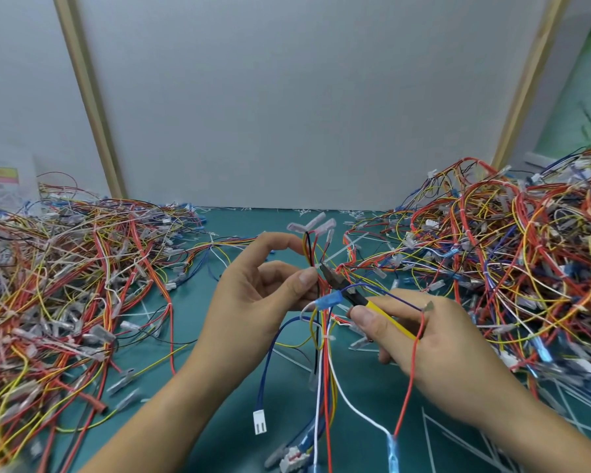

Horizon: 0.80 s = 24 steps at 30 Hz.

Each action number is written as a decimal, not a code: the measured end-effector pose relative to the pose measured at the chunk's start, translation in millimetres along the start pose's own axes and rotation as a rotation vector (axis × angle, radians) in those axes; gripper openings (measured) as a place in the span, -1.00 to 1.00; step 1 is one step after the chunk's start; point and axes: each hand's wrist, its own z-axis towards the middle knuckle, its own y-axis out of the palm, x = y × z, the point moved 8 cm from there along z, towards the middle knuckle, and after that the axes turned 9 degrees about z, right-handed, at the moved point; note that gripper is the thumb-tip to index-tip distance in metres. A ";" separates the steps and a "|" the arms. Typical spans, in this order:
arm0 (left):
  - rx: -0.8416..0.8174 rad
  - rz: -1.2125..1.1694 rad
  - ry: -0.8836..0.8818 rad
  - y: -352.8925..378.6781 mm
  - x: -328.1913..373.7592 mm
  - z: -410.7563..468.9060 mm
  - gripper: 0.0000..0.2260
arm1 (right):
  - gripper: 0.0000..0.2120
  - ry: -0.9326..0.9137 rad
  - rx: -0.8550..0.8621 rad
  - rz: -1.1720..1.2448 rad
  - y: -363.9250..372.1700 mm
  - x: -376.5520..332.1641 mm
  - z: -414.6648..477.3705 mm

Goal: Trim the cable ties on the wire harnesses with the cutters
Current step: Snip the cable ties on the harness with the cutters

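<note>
My left hand [253, 295] pinches a wire harness [323, 339] of red, yellow, blue, white and black wires above the green mat. The harness hangs toward me, and its clear-sleeved terminals [316, 223] stick up past my fingers. My right hand [434, 339] grips the yellow-handled cutters [359, 297]. Their dark jaws point up-left and sit at a white cable tie [338, 254] on the harness, right beside my left thumb. Whether the jaws are closed on the tie is too small to tell.
A large tangled heap of harnesses [58, 278] lies on the left of the green mat [219, 387], another heap [519, 254] on the right. Trimmed white tie ends [458, 435] litter the mat near my right forearm. A grey partition stands behind.
</note>
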 end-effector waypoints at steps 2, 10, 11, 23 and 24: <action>-0.003 0.001 -0.001 0.2 -0.7 0.1 -0.83 | -0.48 0.003 -0.001 0.000 -0.4 0.3 0.1; -0.014 0.008 0.004 1.0 -1.1 0.3 -0.84 | -0.47 -0.034 -0.001 -0.023 -1.3 -0.1 1.3; -0.014 0.012 0.004 0.9 -1.3 0.4 -0.84 | -0.47 -0.035 -0.002 -0.020 -1.3 0.0 1.1; -0.014 0.009 0.008 1.2 0.2 -0.1 -0.86 | -0.49 0.099 0.034 0.283 -4.3 10.6 3.4; -0.016 0.023 0.013 1.3 0.4 0.1 -0.87 | -0.49 0.115 0.059 0.337 -6.1 11.8 4.6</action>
